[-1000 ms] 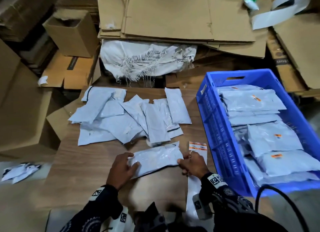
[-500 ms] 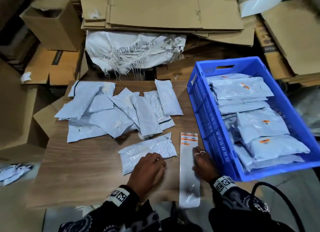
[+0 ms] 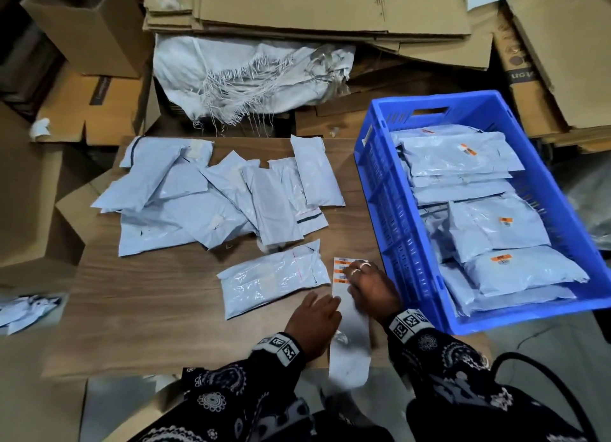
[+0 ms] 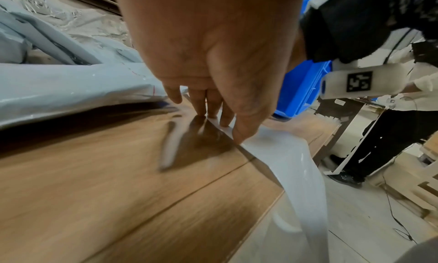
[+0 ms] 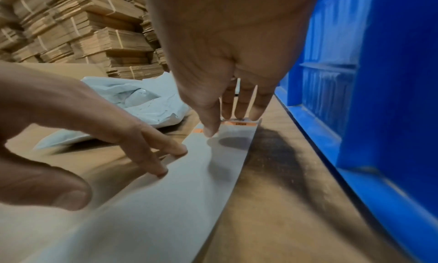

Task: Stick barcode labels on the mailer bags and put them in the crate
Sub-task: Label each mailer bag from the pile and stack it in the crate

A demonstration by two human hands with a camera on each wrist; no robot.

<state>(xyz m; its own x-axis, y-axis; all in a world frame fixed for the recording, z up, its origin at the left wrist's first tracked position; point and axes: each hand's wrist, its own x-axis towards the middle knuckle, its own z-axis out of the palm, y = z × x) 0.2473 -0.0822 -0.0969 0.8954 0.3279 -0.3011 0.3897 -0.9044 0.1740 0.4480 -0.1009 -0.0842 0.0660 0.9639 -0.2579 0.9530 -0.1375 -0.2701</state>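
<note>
A grey mailer bag (image 3: 271, 276) lies flat on the wooden table (image 3: 148, 309), in front of a pile of several more mailer bags (image 3: 215, 197). Just right of it lies a long white label strip (image 3: 351, 322) with orange barcode labels (image 3: 341, 270) at its far end. My left hand (image 3: 325, 304) presses straight fingertips (image 4: 214, 115) on the strip's left edge. My right hand (image 3: 352, 276) rests its fingertips (image 5: 239, 115) on the orange labels, thumb beside them. The blue crate (image 3: 377, 190) at the right holds several labelled bags.
The strip's near end hangs over the table's front edge (image 4: 296, 182). Flattened cardboard (image 3: 297, 8) and a white woven sack (image 3: 251, 75) lie behind the table. Cardboard boxes (image 3: 92, 28) stand at the left. A black cable (image 3: 535, 375) runs at the lower right.
My left hand left the mailer bag and moved right onto the label strip. My right hand slid up the strip to the orange labels.
</note>
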